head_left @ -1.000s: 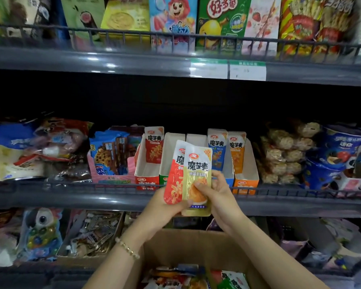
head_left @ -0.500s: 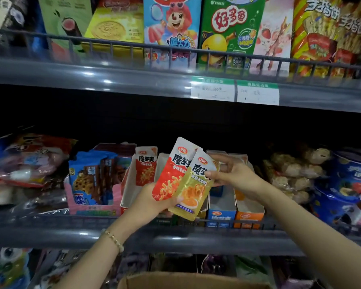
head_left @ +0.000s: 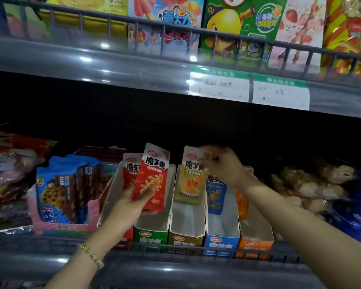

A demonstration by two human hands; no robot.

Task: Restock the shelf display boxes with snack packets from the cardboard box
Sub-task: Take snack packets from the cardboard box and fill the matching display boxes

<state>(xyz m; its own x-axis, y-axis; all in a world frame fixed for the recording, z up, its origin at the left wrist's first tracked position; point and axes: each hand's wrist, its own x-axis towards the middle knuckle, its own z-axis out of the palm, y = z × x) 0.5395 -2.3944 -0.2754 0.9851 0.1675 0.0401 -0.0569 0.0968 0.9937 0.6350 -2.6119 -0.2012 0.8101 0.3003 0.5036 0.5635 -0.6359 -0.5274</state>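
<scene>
- Left hand [head_left: 129, 203] is gripping a red packet [head_left: 151, 180] by its lower end, holding it upright just before the green display box [head_left: 150, 236].
- Right hand [head_left: 223, 165] is pinching the top of a yellow packet [head_left: 191, 182] — the packet is hanging upright in the yellow display box [head_left: 184, 239].

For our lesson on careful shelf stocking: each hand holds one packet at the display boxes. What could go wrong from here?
1. The right hand pinches the yellow packet only by its top edge at the yellow display box; it could slip and land crooked.
2. The left hand holds the red packet in front of the green display box; it might get dropped into the wrong colour.
</scene>
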